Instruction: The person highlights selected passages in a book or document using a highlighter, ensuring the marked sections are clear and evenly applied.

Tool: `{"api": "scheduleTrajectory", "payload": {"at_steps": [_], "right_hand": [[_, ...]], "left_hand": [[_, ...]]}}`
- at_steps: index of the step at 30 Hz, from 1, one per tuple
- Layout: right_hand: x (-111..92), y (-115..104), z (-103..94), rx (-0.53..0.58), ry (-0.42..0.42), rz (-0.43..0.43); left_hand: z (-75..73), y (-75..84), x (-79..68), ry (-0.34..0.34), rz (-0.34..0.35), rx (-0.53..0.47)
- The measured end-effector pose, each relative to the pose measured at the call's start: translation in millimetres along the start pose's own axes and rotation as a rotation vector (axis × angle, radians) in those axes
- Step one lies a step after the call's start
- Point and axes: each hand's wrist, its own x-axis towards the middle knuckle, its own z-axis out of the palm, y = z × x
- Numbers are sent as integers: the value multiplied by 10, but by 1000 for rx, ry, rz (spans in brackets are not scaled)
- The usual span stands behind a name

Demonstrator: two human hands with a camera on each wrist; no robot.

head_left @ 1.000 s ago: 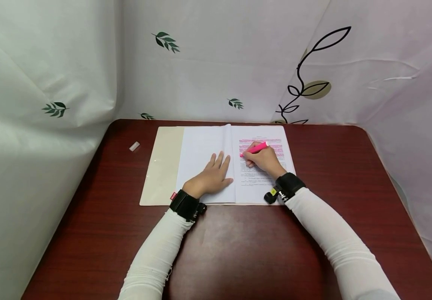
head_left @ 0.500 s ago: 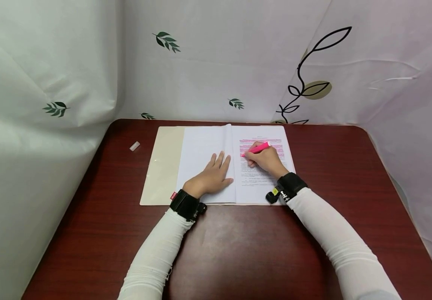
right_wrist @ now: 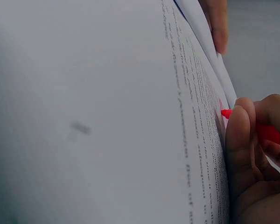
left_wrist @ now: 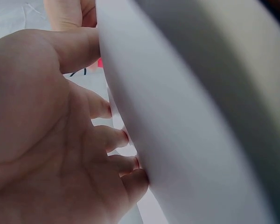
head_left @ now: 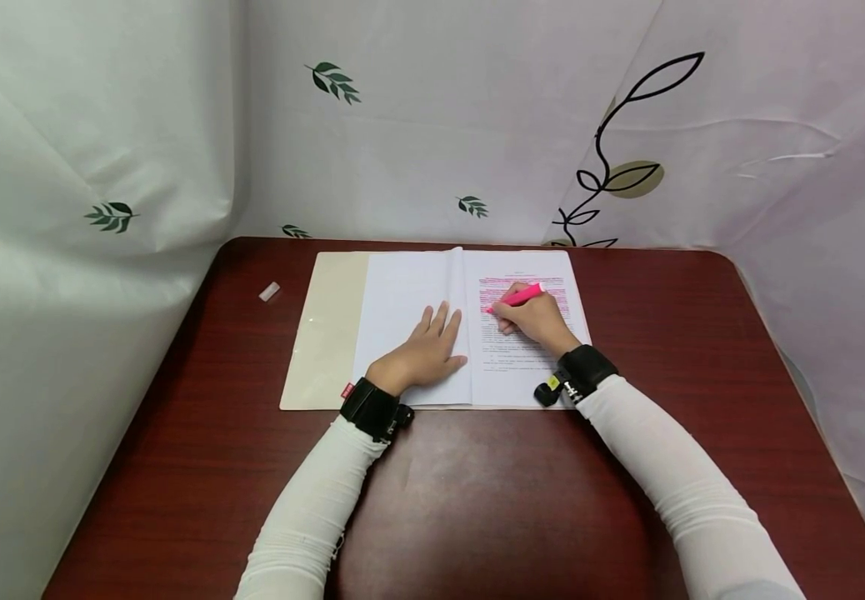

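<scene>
A pink highlighter [head_left: 524, 295] is pinched in my right hand [head_left: 537, 318], its tip down on the printed right page [head_left: 511, 387] of an open document folder. Pink marking covers the upper lines of text on that page; the lower lines are plain black print. In the right wrist view the highlighter's tip [right_wrist: 226, 113] pokes out just past the thumb, right at the text. My left hand [head_left: 421, 354] rests with fingers spread on the blank left page [head_left: 395, 292], near the fold. The left wrist view shows its fingertips [left_wrist: 139, 182] pressing against the paper.
The folder's cream cover [head_left: 312, 350] reaches out to the left under the pages. A small whitish piece [head_left: 269, 292] lies on the dark red-brown table [head_left: 477, 500] to the left of the folder. White curtains with leaf prints [head_left: 402, 150] stand behind the table and at both sides.
My right hand has slid slightly to the right with the highlighter, its tip moving along a line of text near the left margin. The left hand has stayed in place.
</scene>
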Motion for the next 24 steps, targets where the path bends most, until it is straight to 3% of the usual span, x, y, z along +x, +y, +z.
{"api": "scheduleTrajectory", "payload": {"at_steps": [24], "right_hand": [[-15,26,-68,-70,14,31]], "left_hand": [[1,-1,-1,7,-2,1]]}}
